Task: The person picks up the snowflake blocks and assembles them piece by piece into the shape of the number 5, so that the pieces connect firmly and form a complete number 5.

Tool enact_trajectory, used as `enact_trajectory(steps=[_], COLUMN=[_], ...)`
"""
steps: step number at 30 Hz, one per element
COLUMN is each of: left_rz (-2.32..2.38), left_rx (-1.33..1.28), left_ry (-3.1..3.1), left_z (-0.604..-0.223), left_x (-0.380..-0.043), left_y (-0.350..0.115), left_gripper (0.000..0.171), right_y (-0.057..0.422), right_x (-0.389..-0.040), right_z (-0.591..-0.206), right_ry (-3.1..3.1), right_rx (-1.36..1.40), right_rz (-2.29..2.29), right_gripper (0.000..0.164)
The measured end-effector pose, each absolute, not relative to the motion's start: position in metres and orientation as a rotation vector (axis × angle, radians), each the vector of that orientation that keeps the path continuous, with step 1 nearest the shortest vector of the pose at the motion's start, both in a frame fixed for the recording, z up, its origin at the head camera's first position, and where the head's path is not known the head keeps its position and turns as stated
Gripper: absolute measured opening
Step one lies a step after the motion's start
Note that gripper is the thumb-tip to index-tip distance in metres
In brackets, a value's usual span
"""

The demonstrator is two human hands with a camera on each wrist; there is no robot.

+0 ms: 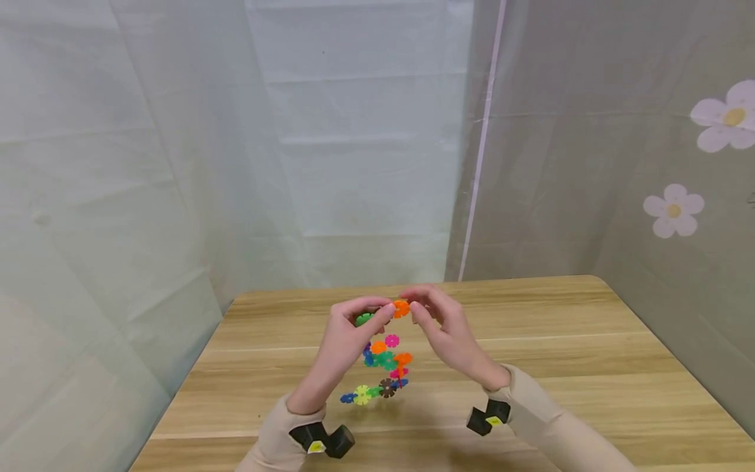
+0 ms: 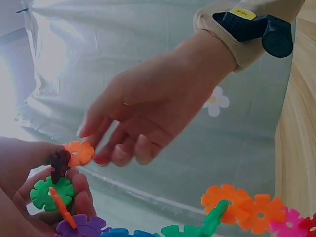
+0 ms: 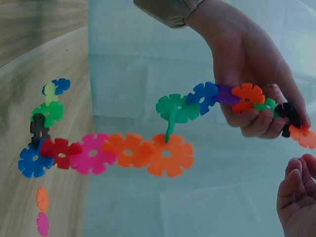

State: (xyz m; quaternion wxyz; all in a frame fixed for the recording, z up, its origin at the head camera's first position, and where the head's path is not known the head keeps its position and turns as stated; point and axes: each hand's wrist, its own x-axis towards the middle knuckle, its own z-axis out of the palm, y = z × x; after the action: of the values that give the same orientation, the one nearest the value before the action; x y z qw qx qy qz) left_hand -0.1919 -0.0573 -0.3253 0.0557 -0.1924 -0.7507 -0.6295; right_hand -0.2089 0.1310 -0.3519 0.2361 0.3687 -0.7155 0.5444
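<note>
A chain of notched, flower-shaped plastic discs (image 3: 170, 157) in several colours hangs from my left hand (image 1: 348, 334). The left thumb and fingers pinch it near its upper end, at a black disc (image 3: 288, 114), with an orange disc (image 2: 80, 153) sticking out beyond. My right hand (image 1: 448, 331) is bent close beside that orange disc. In the right wrist view a small gap shows between the right fingertips (image 3: 308, 159) and its edge. Lower down, the chain runs through teal, orange, pink and red discs to a yellow disc (image 1: 362, 394) and a blue end disc (image 1: 348, 398).
On the wooden table (image 1: 531, 341) lie a loose orange disc (image 3: 42, 199) and a loose pink disc (image 3: 43, 224), behind the hanging chain in the head view. Pale sheeting (image 1: 366, 164) hangs behind the table's far edge, and a flower-patterned sheet (image 1: 619, 151) stands at the right.
</note>
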Motion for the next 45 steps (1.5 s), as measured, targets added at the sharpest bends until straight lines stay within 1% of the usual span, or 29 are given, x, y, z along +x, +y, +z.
enact_trajectory(steps=[10, 15, 19, 25, 30, 34, 39, 45], left_rz=[-1.876, -1.887, -1.875, -1.868, -1.864, -1.854, -1.849, -1.851], left_rx=[-0.548, -0.531, -0.536, -0.583, -0.596, -0.619, -0.699, -0.784], left_ry=[-2.292, -2.297, -2.302, -2.292, -2.296, -2.313, -2.312, -2.298], left_z=[-0.33, -0.332, -0.334, -0.337, -0.338, -0.338, -0.339, -0.339], left_x=[-0.193, -0.194, -0.195, -0.195, -0.195, -0.194, -0.192, -0.192], left_y=[-0.065, -0.068, -0.07, -0.074, -0.075, -0.077, -0.077, -0.076], left_gripper=[0.018, 0.019, 0.019, 0.019, 0.019, 0.019, 0.018, 0.015], right_y=[0.137, 0.138, 0.138, 0.136, 0.134, 0.131, 0.125, 0.114], right_x=[-0.229, -0.241, -0.25, -0.258, -0.265, -0.269, -0.271, -0.267], right_z=[-0.37, -0.389, -0.403, -0.425, -0.441, -0.453, -0.464, -0.466], right_ry=[-2.169, -2.282, -2.337, -2.465, -2.586, -2.699, -2.834, -2.995], right_rx=[0.833, 0.74, 0.725, 0.781, 0.901, 1.025, 1.168, 1.181], right_rz=[1.612, 1.632, 1.612, 1.463, 1.346, 1.227, 0.956, 0.683], right_gripper=[0.019, 0.019, 0.019, 0.017, 0.018, 0.025, 0.036, 0.046])
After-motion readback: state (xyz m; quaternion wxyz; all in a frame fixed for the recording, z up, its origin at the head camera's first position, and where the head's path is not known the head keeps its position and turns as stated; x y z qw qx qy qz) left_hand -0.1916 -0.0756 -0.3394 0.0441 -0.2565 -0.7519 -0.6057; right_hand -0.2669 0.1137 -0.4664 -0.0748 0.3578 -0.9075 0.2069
